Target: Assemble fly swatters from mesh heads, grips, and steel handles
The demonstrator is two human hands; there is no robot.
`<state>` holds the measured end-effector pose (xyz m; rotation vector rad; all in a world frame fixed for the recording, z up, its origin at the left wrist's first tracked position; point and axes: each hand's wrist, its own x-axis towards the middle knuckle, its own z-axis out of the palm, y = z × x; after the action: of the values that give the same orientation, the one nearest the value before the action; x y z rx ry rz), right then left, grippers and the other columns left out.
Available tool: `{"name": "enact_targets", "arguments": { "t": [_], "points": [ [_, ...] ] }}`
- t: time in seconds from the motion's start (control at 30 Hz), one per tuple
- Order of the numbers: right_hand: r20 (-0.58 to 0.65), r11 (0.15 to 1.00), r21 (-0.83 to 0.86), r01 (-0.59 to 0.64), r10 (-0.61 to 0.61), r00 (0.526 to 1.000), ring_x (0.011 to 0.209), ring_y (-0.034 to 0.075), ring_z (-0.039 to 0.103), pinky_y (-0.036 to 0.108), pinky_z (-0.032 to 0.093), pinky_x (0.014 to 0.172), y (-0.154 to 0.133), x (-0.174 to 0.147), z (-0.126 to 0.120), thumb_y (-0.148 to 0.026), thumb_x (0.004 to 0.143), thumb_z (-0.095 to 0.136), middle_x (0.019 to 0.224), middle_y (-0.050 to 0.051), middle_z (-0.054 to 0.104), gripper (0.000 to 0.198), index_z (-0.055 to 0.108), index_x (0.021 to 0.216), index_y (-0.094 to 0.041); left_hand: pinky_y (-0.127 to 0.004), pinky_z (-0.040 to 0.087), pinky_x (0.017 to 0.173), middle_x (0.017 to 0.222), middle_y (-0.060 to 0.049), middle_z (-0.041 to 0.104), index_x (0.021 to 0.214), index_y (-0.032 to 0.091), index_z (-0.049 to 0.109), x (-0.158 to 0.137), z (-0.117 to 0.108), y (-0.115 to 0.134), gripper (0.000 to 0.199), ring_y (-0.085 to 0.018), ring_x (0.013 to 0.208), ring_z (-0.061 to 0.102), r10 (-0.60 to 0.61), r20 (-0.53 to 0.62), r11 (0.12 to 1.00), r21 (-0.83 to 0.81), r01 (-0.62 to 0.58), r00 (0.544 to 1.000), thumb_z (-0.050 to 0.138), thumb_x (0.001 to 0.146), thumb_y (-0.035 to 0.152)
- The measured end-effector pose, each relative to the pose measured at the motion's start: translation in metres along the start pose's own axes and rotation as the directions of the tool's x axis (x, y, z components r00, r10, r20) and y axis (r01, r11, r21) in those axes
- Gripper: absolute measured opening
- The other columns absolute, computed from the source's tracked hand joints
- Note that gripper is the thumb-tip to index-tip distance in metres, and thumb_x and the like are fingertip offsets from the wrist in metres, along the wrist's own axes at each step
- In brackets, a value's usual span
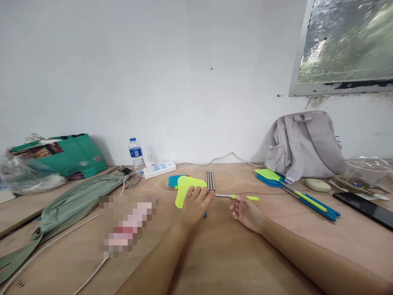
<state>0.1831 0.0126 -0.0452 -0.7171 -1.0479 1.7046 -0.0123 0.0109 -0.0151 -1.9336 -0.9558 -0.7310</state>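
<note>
A yellow-green fly swatter with a perforated head lies crosswise in front of me, its metal rod pointing right. My left hand is closed over the base of its head, where the rod begins. Between thumb and fingers, my right hand pinches the yellow-green grip at the other end. Just behind my left hand, several metal rods lie side by side. Partly hidden behind the swatter head is a blue swatter head. A small blue piece shows below my left hand.
On the right lie several blue and yellow-green swatters, a grey backpack, a white oval case, a clear bowl and a black phone. Leftward are a water bottle, power strip, green bag and grey-green cloth strap.
</note>
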Motion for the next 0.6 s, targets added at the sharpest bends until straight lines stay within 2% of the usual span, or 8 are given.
{"name": "enact_targets", "arguments": {
  "t": [0.07, 0.1, 0.17, 0.23, 0.3, 0.33, 0.47, 0.6],
  "points": [
    [0.091, 0.958, -0.280, 0.062, -0.038, 0.995, 0.037, 0.007, 0.045, 0.019, 0.034, 0.037, 0.003, -0.005, -0.002, -0.040, 0.071, 0.052, 0.049, -0.004, 0.054, 0.022, 0.049, 0.066, -0.019, -0.032, 0.030, 0.079, 0.079, 0.000, 0.056, 0.088, 0.024, 0.058, 0.000, -0.001, -0.003, 0.012, -0.016, 0.077, 0.046, -0.044, 0.004, 0.999, -0.006, 0.044, 0.999, 0.049, 0.081, 0.029],
    [0.154, 0.877, -0.455, 0.156, -0.095, 0.983, 0.038, 0.008, 0.045, 0.020, 0.034, 0.037, 0.005, -0.009, -0.002, -0.039, 0.073, 0.051, 0.048, -0.004, 0.053, 0.021, 0.050, 0.066, -0.019, -0.033, 0.030, 0.079, 0.079, -0.001, 0.057, 0.087, 0.023, 0.058, 0.000, -0.002, -0.004, 0.012, -0.016, 0.077, 0.045, -0.071, 0.006, 0.997, -0.008, 0.071, 0.997, 0.049, 0.081, 0.029],
    [0.366, 0.533, -0.724, 0.436, -0.239, 0.899, 0.048, 0.010, 0.050, 0.023, 0.040, 0.046, 0.005, -0.018, 0.003, -0.034, 0.075, 0.051, 0.053, -0.001, 0.056, 0.017, 0.052, 0.066, -0.020, -0.032, 0.030, 0.077, 0.079, -0.001, 0.056, 0.084, 0.023, 0.058, 0.001, -0.003, -0.005, 0.012, -0.016, 0.076, 0.045, -0.115, 0.014, 0.993, -0.009, 0.115, 0.993, 0.048, 0.081, 0.030],
    [0.610, 0.086, -0.743, 0.663, -0.318, 0.725, 0.066, 0.013, 0.055, 0.028, 0.045, 0.063, 0.004, -0.026, 0.011, -0.026, 0.076, 0.049, 0.065, 0.002, 0.060, 0.009, 0.055, 0.071, -0.021, -0.032, 0.030, 0.076, 0.079, -0.001, 0.056, 0.082, 0.022, 0.058, 0.001, -0.003, -0.004, 0.011, -0.017, 0.076, 0.044, -0.132, 0.036, 0.991, -0.010, 0.133, 0.991, 0.049, 0.081, 0.029],
    [0.723, -0.225, -0.679, 0.699, -0.371, 0.583, 0.083, 0.017, 0.054, 0.034, 0.043, 0.078, 0.001, -0.030, 0.021, -0.019, 0.076, 0.046, 0.079, 0.005, 0.062, 0.013, 0.056, 0.083, -0.021, -0.032, 0.030, 0.075, 0.080, -0.001, 0.056, 0.083, 0.022, 0.058, 0.001, -0.003, 0.001, 0.011, -0.018, 0.077, 0.044, -0.118, 0.054, 0.993, -0.024, 0.120, 0.992, 0.050, 0.080, 0.029],
    [0.727, -0.315, -0.680, 0.662, -0.409, 0.551, 0.090, 0.018, 0.053, 0.036, 0.041, 0.083, 0.000, -0.030, 0.024, -0.016, 0.076, 0.044, 0.086, 0.006, 0.061, 0.018, 0.055, 0.090, -0.020, -0.032, 0.030, 0.074, 0.081, -0.001, 0.056, 0.085, 0.022, 0.057, 0.001, -0.003, 0.003, 0.011, -0.018, 0.077, 0.043, -0.105, 0.058, 0.994, -0.036, 0.108, 0.993, 0.051, 0.080, 0.028],
    [0.638, -0.436, -0.770, 0.466, -0.527, 0.562, 0.098, 0.021, 0.049, 0.040, 0.040, 0.085, -0.002, -0.021, 0.025, -0.014, 0.079, 0.041, 0.101, 0.010, 0.057, 0.027, 0.048, 0.105, -0.017, -0.031, 0.029, 0.069, 0.081, -0.001, 0.055, 0.086, 0.022, 0.056, 0.001, -0.002, 0.014, 0.010, -0.017, 0.075, 0.043, -0.054, 0.064, 0.995, -0.082, 0.060, 0.996, 0.050, 0.080, 0.027],
    [0.536, -0.375, -0.844, 0.384, -0.549, 0.641, 0.086, 0.019, 0.054, 0.035, 0.045, 0.074, 0.000, -0.013, 0.012, -0.018, 0.084, 0.038, 0.095, 0.009, 0.058, 0.020, 0.050, 0.100, -0.018, -0.031, 0.029, 0.067, 0.080, -0.001, 0.054, 0.083, 0.021, 0.055, 0.000, -0.002, 0.018, 0.008, -0.016, 0.074, 0.042, 0.029, 0.090, 0.996, -0.092, -0.020, 0.996, 0.049, 0.081, 0.025]
  ]
}}
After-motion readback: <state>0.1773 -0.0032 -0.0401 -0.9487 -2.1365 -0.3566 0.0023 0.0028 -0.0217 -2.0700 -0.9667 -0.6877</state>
